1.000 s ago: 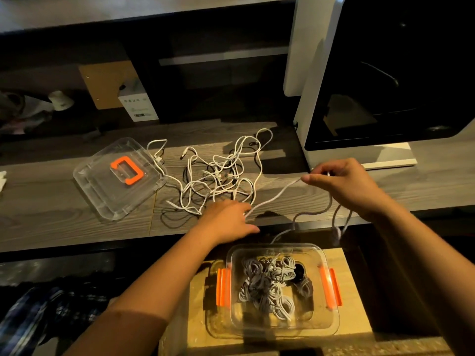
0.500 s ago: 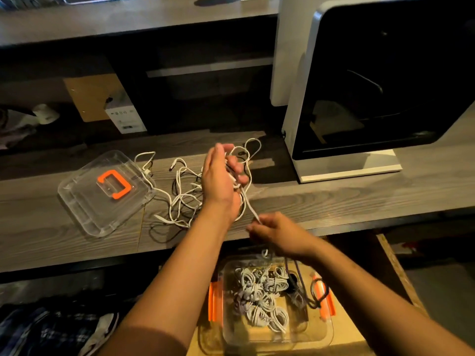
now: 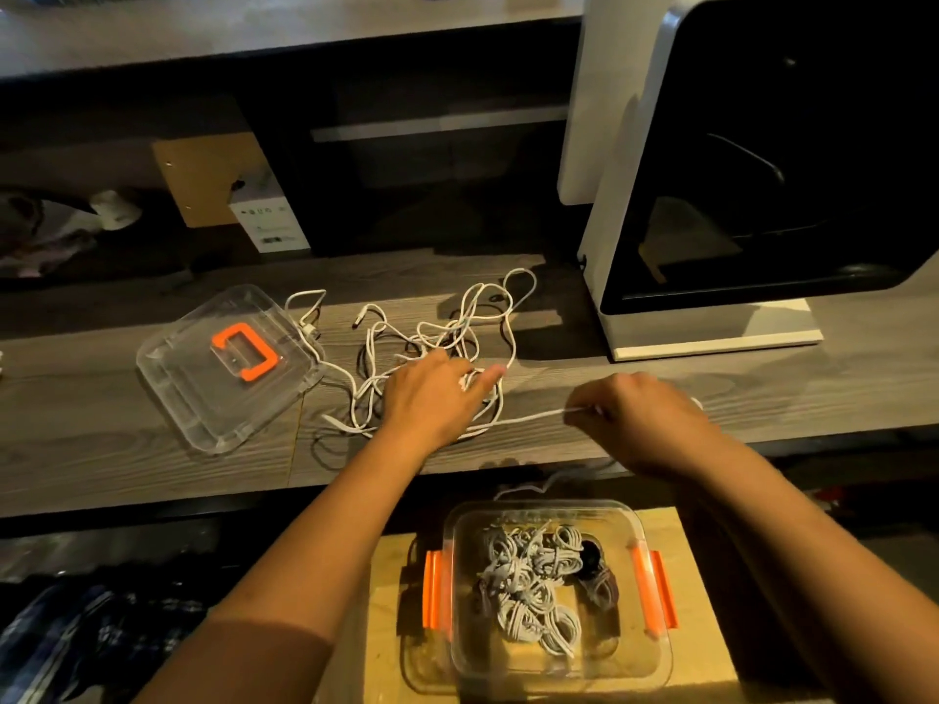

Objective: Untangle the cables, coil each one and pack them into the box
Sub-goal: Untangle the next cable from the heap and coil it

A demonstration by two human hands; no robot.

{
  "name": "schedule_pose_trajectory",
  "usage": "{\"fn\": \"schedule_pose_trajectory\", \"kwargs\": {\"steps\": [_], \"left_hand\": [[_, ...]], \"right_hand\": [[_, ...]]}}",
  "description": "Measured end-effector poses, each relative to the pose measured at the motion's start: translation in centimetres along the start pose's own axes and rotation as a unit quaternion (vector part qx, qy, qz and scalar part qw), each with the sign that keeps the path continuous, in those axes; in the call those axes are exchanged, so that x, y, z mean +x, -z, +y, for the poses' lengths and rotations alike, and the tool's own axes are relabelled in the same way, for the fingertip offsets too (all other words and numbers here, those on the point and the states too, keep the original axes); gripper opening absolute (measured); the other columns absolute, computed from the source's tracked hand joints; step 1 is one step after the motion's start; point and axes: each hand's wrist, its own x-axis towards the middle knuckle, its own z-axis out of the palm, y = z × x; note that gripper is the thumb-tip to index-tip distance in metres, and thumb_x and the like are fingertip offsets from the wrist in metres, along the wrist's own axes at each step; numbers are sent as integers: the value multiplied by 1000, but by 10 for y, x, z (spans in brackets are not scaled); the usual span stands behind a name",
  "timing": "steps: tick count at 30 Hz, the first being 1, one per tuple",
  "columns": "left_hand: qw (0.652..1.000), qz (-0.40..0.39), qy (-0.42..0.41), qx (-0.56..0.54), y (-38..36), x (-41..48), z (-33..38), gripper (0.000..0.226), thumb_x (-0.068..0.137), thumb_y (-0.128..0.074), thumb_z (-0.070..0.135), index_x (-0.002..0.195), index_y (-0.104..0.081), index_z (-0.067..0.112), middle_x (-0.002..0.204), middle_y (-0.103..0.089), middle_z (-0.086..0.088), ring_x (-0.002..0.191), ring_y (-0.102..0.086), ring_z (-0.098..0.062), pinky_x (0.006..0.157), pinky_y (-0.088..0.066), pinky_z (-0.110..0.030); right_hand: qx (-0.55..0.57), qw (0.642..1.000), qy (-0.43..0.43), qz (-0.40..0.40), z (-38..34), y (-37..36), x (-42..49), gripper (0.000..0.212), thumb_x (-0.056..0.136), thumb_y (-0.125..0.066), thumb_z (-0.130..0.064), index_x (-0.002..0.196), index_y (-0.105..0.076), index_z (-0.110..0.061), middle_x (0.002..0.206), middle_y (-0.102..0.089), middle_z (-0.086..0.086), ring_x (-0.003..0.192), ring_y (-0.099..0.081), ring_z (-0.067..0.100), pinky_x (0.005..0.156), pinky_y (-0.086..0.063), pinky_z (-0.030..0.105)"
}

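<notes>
A tangle of white cables [image 3: 437,337] lies on the wooden shelf [image 3: 101,449]. My left hand [image 3: 432,393] rests on the tangle's near side, fingers curled into the strands and pinching them. My right hand [image 3: 640,419] is shut on one white cable [image 3: 528,416], which runs taut leftward from my fingers to the tangle. Below the shelf, a clear box [image 3: 655,658] with orange side latches holds several coiled grey-white cables [image 3: 528,586] and a dark coil at their right.
The box's clear lid [image 3: 178,393] with an orange handle lies on the shelf left of the tangle. A large white machine [image 3: 711,343] with a dark window stands at the right. The box sits on a light wooden board [image 3: 386,652]. Dark cloth lies lower left.
My left hand dropped from above the tangle back onto it. My right hand moved from above the box up and right, drawing one cable out taut over the shelf.
</notes>
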Motion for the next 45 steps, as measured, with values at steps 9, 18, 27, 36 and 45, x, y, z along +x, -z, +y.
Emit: {"fn": "schedule_pose_trajectory", "kwargs": {"steps": [9,18,27,36,45], "left_hand": [[971,-231,-41,-37,-2,-21,16,34,88,-47,14,120,-60,19,100,-63,-6,82,-57,-20,72,-47,-28],[685,-208,15,-698,21,-34,36,33,97,-35,4,125,-52,8,129,-57,-8,123,-51,-17,101,-41,-30],[518,28,131,-845,23,-7,53,24,100,-35,21,82,-50,13,60,-46,2,52,-45,-8,49,-39,-23],[764,282,218,-537,-4,2,62,20,97,-43,23,82,-56,20,73,-54,4,66,-47,-18,56,-32,-25],[882,361,100,-285,-9,6,53,18,95,-48,20,89,-61,8,90,-63,-9,72,-58,-29,55,-31,-27]], "right_hand": [[-47,989,25,137,28,-9,13,20,95,-50,-21,101,-69,-19,99,-68,0,100,-60,23,102,-29,42],[123,988,-69,63,28,-29,19,21,100,-38,-14,104,-59,-14,83,-59,7,78,-60,24,62,-43,29],[421,900,-32,-108,-40,-33,4,16,98,-46,-22,102,-57,-11,71,-54,6,47,-46,5,42,-37,20],[417,889,-38,-184,-49,-26,4,34,81,-69,-9,113,-58,-8,100,-64,5,72,-57,6,52,-42,13],[477,861,-103,-141,-41,-30,0,25,100,-42,-12,121,-51,-21,83,-59,5,55,-53,12,47,-46,21]]}}
